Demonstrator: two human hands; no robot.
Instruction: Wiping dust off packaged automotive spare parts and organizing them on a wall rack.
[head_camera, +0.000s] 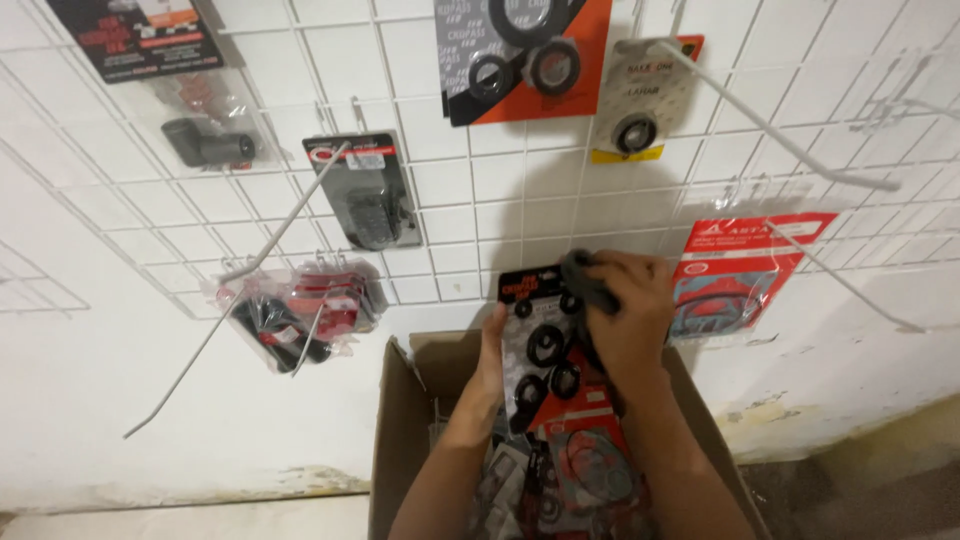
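A white wire grid panel (470, 190) covers the wall, with long bare hooks (780, 125) sticking out and hanging blister packs of black parts on it. Below it stands an open cardboard box (400, 430), filled with more carded packs; a red gasket pack (590, 465) lies on top. Above the box, the left hand (492, 365) grips the lower left edge of a seal pack (540, 340), a black and orange card carrying several black rubber rings, held upright in front of the grid. The right hand (625, 315) is closed around a dark grey cloth (588, 280), pressed against the upper right part of that card.
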